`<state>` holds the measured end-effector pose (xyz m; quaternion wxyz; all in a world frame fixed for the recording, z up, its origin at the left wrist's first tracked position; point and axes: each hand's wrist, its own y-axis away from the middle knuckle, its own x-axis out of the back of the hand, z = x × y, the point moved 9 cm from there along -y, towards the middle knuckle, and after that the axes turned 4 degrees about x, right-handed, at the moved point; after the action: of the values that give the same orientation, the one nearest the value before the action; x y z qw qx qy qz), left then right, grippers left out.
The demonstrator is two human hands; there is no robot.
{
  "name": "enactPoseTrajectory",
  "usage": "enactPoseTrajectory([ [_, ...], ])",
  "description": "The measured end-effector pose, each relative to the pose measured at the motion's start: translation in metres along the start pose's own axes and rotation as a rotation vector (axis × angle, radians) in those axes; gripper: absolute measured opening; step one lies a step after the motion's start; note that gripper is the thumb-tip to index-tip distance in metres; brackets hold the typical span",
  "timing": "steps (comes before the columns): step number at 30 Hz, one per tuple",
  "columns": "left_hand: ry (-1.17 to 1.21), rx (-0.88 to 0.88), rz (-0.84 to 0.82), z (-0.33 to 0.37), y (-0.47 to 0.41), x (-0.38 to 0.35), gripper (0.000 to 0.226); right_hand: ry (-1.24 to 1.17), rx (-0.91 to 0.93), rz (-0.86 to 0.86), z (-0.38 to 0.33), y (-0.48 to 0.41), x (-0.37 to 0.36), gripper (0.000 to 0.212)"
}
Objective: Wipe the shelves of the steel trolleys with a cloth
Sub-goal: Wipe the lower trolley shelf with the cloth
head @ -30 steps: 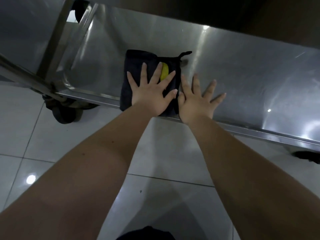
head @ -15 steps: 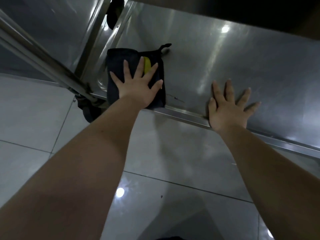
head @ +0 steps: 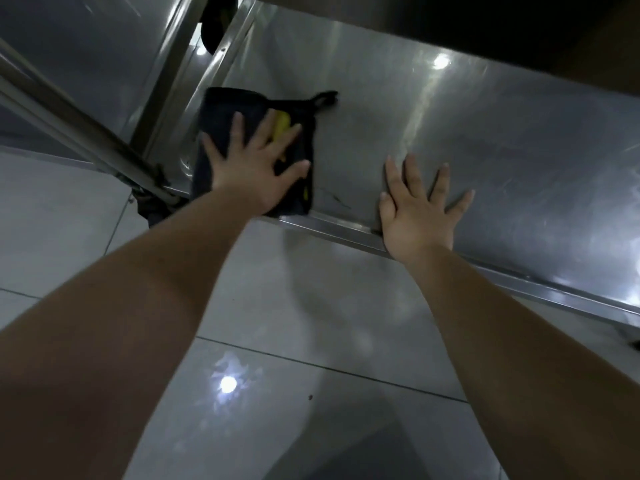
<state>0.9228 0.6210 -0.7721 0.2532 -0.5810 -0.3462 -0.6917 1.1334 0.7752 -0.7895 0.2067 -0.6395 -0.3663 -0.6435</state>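
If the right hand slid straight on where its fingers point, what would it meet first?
Probably nothing: the right hand lies flat on the steel shelf, with only bare steel ahead of its fingers until darkness hides the back. The cloth, under the left hand, lies aside.

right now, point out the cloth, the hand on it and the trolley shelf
cloth (head: 225, 107), head view, dark top corner beyond the fingers
left hand (head: 255, 174), head view, back of the hand
shelf (head: 502, 140), head view, bare steel right of the cloth
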Motion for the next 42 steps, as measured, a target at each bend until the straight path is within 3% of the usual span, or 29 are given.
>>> enactPoseTrajectory([
  [3,-0.029,0.175,-0.027,-0.051,-0.006,0.004,0.070,0.009,-0.002,0.015,0.000,0.000,-0.001,0.058],
  [6,-0.038,0.197,-0.030,-0.037,-0.010,0.004,0.068,0.022,-0.011,0.030,-0.002,-0.001,-0.001,0.059],
  [14,-0.017,-0.217,0.024,0.144,0.001,-0.009,0.055,0.002,0.012,0.019,0.002,-0.002,0.003,0.057],
  [19,0.008,-0.209,0.086,0.141,-0.003,-0.009,0.056,0.029,0.108,0.067,0.028,-0.016,0.016,0.063],
  [26,0.012,-0.221,0.138,0.139,-0.007,-0.013,0.055,0.004,-0.067,0.144,0.043,-0.019,0.016,0.075],
  [36,-0.095,-0.475,0.028,0.222,-0.061,-0.011,0.050,0.002,-0.082,0.163,0.046,-0.022,0.015,0.065],
  [42,-0.064,-0.410,0.054,0.199,-0.070,-0.004,0.056,-0.011,-0.092,0.154,0.046,-0.024,0.015,0.068],
])
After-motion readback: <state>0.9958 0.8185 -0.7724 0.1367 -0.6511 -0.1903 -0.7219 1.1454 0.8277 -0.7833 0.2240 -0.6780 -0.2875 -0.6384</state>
